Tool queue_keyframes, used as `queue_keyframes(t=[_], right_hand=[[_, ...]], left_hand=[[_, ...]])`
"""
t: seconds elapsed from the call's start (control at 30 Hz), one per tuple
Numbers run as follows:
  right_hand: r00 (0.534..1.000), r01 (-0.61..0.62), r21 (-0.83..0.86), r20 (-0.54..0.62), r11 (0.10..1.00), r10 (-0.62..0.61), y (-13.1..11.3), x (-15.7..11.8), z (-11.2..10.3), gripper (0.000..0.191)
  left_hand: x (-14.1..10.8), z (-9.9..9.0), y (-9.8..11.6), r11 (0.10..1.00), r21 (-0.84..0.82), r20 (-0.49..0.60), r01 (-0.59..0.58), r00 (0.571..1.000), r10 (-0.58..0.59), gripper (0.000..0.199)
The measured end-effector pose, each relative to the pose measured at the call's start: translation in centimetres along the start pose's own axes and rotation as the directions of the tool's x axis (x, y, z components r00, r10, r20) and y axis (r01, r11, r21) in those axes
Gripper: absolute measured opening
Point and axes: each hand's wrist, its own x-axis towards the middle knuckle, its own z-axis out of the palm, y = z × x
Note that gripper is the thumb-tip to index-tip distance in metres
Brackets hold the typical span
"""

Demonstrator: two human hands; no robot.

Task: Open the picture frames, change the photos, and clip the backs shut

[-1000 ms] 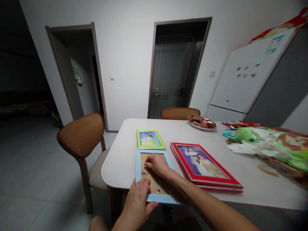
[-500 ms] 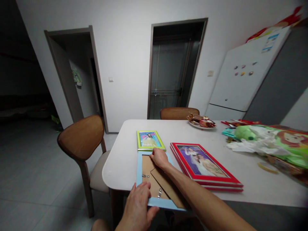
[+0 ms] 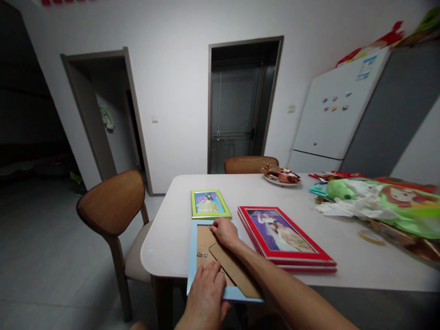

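A light blue picture frame [image 3: 191, 256] lies face down at the table's near edge, its brown backing board [image 3: 202, 238] and folded stand [image 3: 233, 270] facing up. My left hand [image 3: 208, 288] rests with fingers spread over the lower left part of the backing and border. My right hand [image 3: 223, 233] is closed at the top of the backing, its fingertips pinched at a small metal piece [image 3: 210, 227]. Just beyond the blue frame is a green picture frame [image 3: 210, 204], face up. To the right, red picture frames [image 3: 285, 233] are stacked face up.
A plate of wrapped items [image 3: 282, 175] sits at the table's far side. Green and white bags [image 3: 378, 197] and a tape roll [image 3: 370, 237] lie on the right. One wooden chair [image 3: 113, 206] stands left, another [image 3: 250, 165] behind the table.
My left hand has moved right and up from the frame's lower left edge onto the backing, covering the lower metal clip. The camera view has shifted slightly; my right hand stays near the backing's top.
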Motion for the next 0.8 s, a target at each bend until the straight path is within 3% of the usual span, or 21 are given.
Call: queue_keyframes(t=[0.43,0.67,0.8], right_hand=[[0.999,-0.047,-0.024,-0.016,0.999,0.046,-1.4,1.3,0.4,0.017],[1.0,0.003,0.148,-0.01,0.989,-0.002,0.0,1.5,-0.8,0.017],[0.999,0.023,0.282,-0.036,0.959,-0.013,1.0,1.0,-2.6,0.023]], left_hand=[[-0.3,0.2,0.8,0.998,-0.049,0.001,0.03,1.0,-0.03,0.052],[-0.3,0.0,0.6,0.992,-0.124,-0.03,0.017,0.999,-0.021,0.049],[-0.4,-0.4,0.2,0.988,-0.156,-0.04,0.005,0.999,-0.011,0.047]])
